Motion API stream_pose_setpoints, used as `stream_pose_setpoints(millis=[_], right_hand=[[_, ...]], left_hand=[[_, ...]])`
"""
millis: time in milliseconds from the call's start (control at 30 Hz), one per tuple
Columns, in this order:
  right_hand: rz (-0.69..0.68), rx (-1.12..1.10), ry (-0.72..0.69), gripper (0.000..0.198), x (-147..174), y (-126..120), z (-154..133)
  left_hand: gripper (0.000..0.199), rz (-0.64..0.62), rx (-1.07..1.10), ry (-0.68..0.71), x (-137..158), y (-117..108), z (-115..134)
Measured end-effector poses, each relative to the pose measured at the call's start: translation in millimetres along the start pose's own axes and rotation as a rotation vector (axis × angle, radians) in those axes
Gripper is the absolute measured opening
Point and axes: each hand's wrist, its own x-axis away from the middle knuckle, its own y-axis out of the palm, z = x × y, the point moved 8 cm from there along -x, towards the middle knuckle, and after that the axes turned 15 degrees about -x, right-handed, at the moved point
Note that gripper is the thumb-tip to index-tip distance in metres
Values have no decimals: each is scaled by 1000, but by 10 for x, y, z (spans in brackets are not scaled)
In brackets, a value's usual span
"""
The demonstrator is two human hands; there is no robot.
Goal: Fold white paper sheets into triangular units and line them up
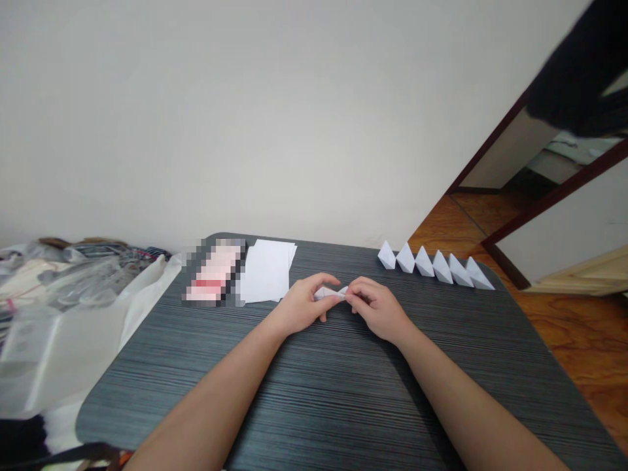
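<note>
Between my two hands, just above the middle of the dark table, is a small piece of folded white paper (324, 294). My left hand (305, 302) grips its left part, thumb along the near side and index finger curved over the far side. At the right end, my right hand (373, 305) pinches the paper between thumb and fingers. The fingers cover much of the fold, so its full shape is hidden. Several folded white paper boats (424, 262) stand in a slanting row at the table's far right. White paper sheets (267, 271) lie stacked to the left of my left hand.
A blurred-out flat pinkish object (214, 271), like a phone, lies left of the sheets. The dark wood-grain table (304, 405) has rounded corners and touches a pale wall (245, 118). Plastic-wrapped bundles (73, 281) are heaped on the left. Wooden floor (583, 327) shows at right.
</note>
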Motion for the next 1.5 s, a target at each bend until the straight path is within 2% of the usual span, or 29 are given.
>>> stream_pose_setpoints(millis=[67,267,400,533,800,967,1067,1233,1500], right_hand=[[12,-3,-2,20,3,-8,4],[65,-64,36,15,30,-23,111],[100,-207,108,8,51,6,243],[123,-301,110,13,55,25,262],[103,-249,132,13,70,23,275],[92,-351,162,25,54,45,357],[52,-294,190,14,50,59,349],[21,-81,169,18,50,28,240],[-28,-66,174,17,50,64,203]], left_hand=[[46,-1,6,-19,-2,4,-16],[30,-51,35,10,-9,47,5],[26,-46,61,6,-13,53,-9],[26,-54,78,-8,-15,56,-12],[27,-62,108,14,-18,61,3],[25,-48,145,8,-22,63,-27],[25,-41,163,4,-25,52,-30],[23,-53,167,19,-27,54,-22],[27,-68,150,14,-19,67,-29]])
